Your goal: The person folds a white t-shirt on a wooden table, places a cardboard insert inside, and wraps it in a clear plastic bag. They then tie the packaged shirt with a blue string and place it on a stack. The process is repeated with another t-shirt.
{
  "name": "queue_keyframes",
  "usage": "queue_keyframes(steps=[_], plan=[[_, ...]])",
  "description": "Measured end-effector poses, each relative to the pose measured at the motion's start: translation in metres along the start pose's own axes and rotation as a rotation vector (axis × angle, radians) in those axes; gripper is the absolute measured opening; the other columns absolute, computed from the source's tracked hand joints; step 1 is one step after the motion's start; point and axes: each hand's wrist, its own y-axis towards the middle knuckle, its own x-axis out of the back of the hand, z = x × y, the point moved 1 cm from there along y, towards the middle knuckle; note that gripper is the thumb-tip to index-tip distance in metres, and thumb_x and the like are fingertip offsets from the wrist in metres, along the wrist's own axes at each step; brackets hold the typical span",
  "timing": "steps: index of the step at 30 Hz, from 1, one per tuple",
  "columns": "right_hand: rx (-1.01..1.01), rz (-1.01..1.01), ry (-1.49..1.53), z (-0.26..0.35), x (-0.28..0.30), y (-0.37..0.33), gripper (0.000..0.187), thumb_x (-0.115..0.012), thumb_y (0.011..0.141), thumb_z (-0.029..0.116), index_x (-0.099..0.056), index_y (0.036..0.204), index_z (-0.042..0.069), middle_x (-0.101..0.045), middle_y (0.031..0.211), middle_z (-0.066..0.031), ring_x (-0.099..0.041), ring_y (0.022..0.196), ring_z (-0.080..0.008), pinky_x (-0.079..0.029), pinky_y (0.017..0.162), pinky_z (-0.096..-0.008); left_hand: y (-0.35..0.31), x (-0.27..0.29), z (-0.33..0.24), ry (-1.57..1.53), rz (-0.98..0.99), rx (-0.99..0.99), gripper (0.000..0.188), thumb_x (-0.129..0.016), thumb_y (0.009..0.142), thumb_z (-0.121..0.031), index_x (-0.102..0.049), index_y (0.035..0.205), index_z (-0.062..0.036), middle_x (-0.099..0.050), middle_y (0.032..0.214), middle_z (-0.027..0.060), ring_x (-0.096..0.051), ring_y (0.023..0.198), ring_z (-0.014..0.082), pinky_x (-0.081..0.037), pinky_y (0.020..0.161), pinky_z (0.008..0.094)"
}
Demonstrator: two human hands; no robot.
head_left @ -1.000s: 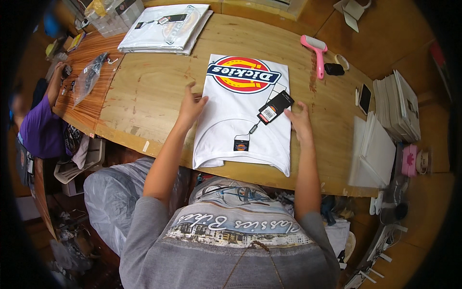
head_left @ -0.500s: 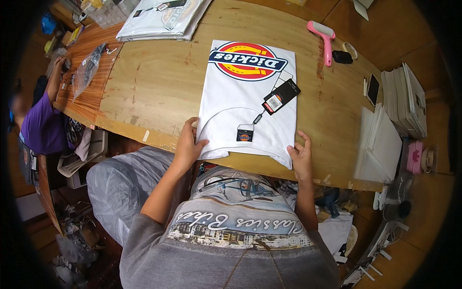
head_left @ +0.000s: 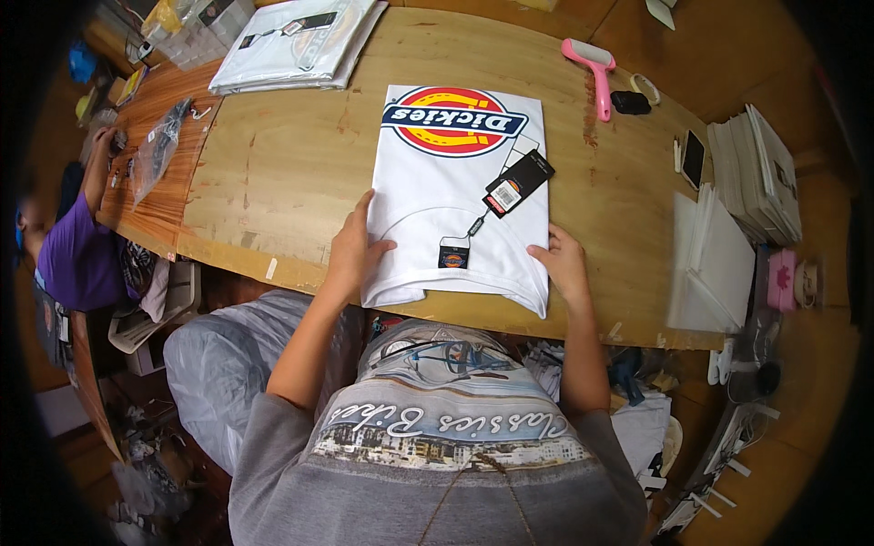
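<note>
A folded white T-shirt (head_left: 414,191) lies on the table, with a red, yellow and navy printed logo at its far end and its neckline toward me. A black hang tag (head_left: 519,182) rests on it, tied by a cord to the black neck label (head_left: 453,256). My left hand (head_left: 353,253) lies along the shirt's left edge, fingers stretched out and thumb on the cloth. At the right edge my right hand (head_left: 564,262) touches the fabric with its thumb, its fingers apart. Neither hand shows a firm grip.
Bagged white shirts (head_left: 296,50) are stacked at the far left. A pink lint roller (head_left: 598,77), a black object (head_left: 630,103) and a phone (head_left: 693,159) lie to the right, near white stacked packets (head_left: 751,177). A person in a purple sleeve (head_left: 82,259) works at the left.
Both hands have slid forward along the shirt's sides, away from the neckline end. The right thumb and fingers are closer together. The view has shifted slightly.
</note>
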Motion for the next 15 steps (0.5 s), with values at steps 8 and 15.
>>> queue_keyframes(steps=[8,15], plan=[[-0.035,-0.04,-0.246,-0.003,0.014,-0.042,0.045,-0.062,0.069,0.012,-0.046,0.108,-0.001,-0.059,0.081,-0.0148,-0.056,0.073,-0.0276,-0.043,0.066,-0.0347,-0.029,-0.009,-0.012,0.284,0.1,-0.071,0.075,-0.07,0.056,-0.011,-0.033,0.121,-0.0111,-0.042,0.112,0.0175,-0.047,0.091,0.0268,-0.039,0.076,0.0387],[0.428,-0.129,-0.415,0.054,0.032,0.029,0.07,-0.071,0.056,0.016,-0.04,0.118,0.006,-0.039,0.118,-0.0137,-0.035,0.11,-0.0303,-0.031,0.09,-0.0359,0.016,-0.055,-0.064,0.366,-0.139,-0.78,0.055,-0.058,0.071,-0.031,-0.039,0.117,-0.0075,-0.042,0.106,0.0159,-0.04,0.1,0.0284,-0.033,0.081,0.0411]])
